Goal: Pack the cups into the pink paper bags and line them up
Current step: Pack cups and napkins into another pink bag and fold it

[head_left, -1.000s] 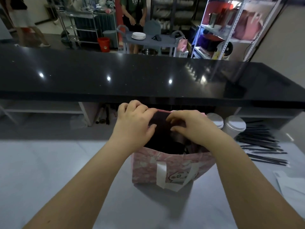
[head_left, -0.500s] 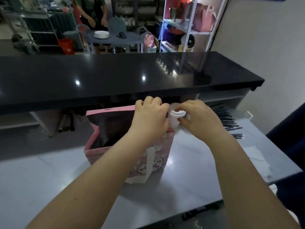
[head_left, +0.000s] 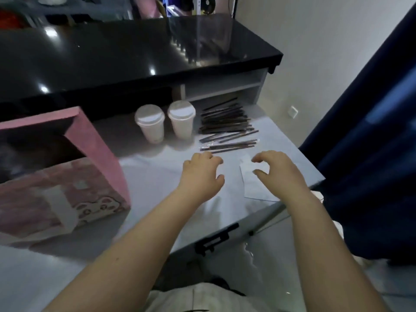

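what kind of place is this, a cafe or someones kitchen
Most likely a cafe or drinks shop, seen from behind the service counter: two lidded takeaway cups stand by a heap of dark straws, a pink paper bag stands open nearby, and a raised black counter runs along the front.

Two cups (head_left: 149,122), one pink bag (head_left: 101,158)

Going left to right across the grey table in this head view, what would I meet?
Pink paper bag, first white lidded paper cup, second white lidded paper cup, pile of dark wrapped straws.
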A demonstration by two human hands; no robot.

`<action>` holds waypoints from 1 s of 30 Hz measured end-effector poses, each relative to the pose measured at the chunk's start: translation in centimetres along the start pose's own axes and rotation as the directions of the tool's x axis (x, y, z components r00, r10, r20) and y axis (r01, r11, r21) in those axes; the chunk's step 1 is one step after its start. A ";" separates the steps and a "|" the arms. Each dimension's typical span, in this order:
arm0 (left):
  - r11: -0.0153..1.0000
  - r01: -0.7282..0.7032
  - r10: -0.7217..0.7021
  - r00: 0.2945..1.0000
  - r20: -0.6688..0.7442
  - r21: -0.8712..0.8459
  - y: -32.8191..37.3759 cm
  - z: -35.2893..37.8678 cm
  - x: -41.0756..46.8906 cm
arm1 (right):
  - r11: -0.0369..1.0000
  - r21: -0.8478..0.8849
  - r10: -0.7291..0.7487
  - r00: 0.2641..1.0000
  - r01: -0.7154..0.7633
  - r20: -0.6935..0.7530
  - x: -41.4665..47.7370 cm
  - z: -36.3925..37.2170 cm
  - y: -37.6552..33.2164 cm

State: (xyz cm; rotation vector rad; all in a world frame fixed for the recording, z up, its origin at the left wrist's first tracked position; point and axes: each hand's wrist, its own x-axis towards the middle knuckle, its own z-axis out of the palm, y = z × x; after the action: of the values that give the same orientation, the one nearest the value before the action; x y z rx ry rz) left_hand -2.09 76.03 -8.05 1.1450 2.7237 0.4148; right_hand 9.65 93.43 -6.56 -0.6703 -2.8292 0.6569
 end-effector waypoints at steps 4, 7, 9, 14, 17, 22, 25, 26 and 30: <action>0.996 0.078 -0.073 0.990 0.119 -0.038 2.3 6.2 0.8 | 0.991 0.018 0.132 0.983 -0.135 0.131 -0.4 2.5 7.5; 0.992 0.118 -0.113 0.986 0.125 -0.036 3.6 8.9 1.4 | 0.992 -0.021 0.128 0.979 -0.126 0.155 1.1 3.9 10.6; 0.991 0.132 -0.127 0.985 0.112 -0.033 4.2 9.9 1.9 | 0.995 -0.052 0.092 0.985 -0.085 0.146 2.9 4.7 11.5; 0.986 0.160 -0.157 0.985 0.070 -0.048 5.3 10.9 3.1 | 0.990 -0.076 0.127 0.977 -0.115 0.174 5.7 6.3 12.6; 0.980 0.188 -0.185 0.981 0.058 -0.057 5.5 11.0 4.1 | 0.990 0.021 0.138 0.978 -0.143 0.156 5.9 6.8 12.9; 0.977 0.198 -0.196 0.980 0.031 -0.072 5.9 10.9 5.8 | 0.989 0.045 0.132 0.970 -0.144 0.203 6.3 6.2 12.9; 0.979 0.190 -0.188 0.982 0.024 -0.070 6.5 10.9 6.8 | 0.992 -0.007 0.122 0.952 -0.125 0.281 6.9 6.0 13.0; 0.980 0.188 -0.186 0.982 0.028 -0.066 6.6 10.9 6.9 | 0.993 -0.005 0.114 0.951 -0.117 0.286 6.9 6.0 13.0; 0.980 0.190 -0.189 0.982 0.030 -0.059 6.8 11.4 7.1 | 0.996 0.047 0.063 0.969 -0.076 0.238 6.4 6.4 13.4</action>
State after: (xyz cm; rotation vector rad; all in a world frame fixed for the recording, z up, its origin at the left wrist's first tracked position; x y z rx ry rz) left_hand 0.38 87.90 -16.98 0.8590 2.7453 0.4512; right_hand 7.58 104.73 -17.98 -0.7296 -2.9997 0.8798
